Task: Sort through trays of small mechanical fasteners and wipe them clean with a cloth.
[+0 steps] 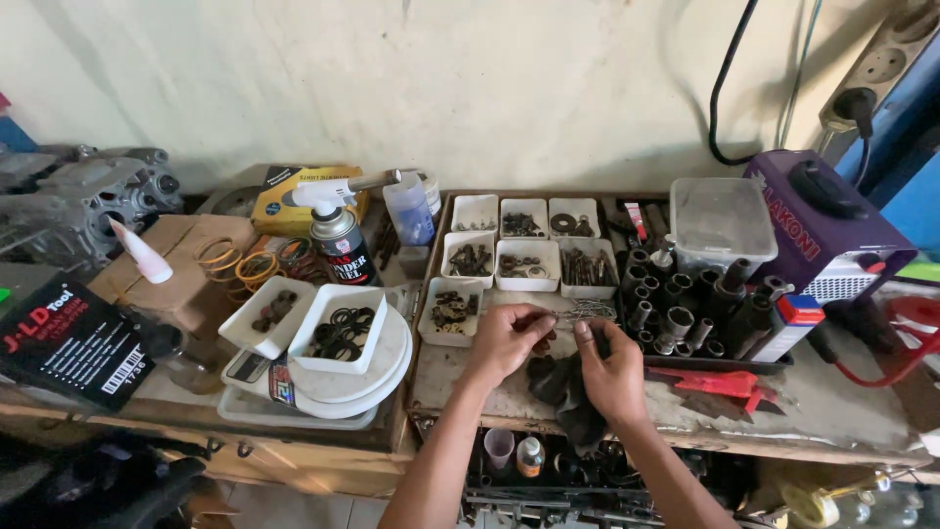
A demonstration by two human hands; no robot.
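Head camera looks down on a crowded worktop (pixel 862 411) set against a pale wall. At the far left lies a grey engine part (pixel 83 196), with a black card of tools (pixel 73 343) in front of it and a white glue bottle (pixel 142 255) on a cardboard box (pixel 196 279). Next comes a gas torch can (pixel 340 240), and below it two white trays sit on a stack of white plates (pixel 392 367): one tray holds dark nuts (pixel 272 311), the other black rubber rings (pixel 343 331). Right of these, a wooden tray carries rows of small white boxes (pixel 519 245) filled with screws and washers.

In the middle, the left hand (pixel 504 338) pinches its fingertips together on a small dark part (pixel 541 345), too small to tell what it is. Just beside it, the right hand (pixel 612 367) rests on a dark rag (pixel 563 387), its fingers curled; I cannot tell whether its grip is closed on anything. Thin wire clips (pixel 586 312) lie just above the hands.

Further right stand black sockets (pixel 685 304), a clear plastic box (pixel 723 220), a purple machine (pixel 827 230) and a red cable (pixel 901 343).
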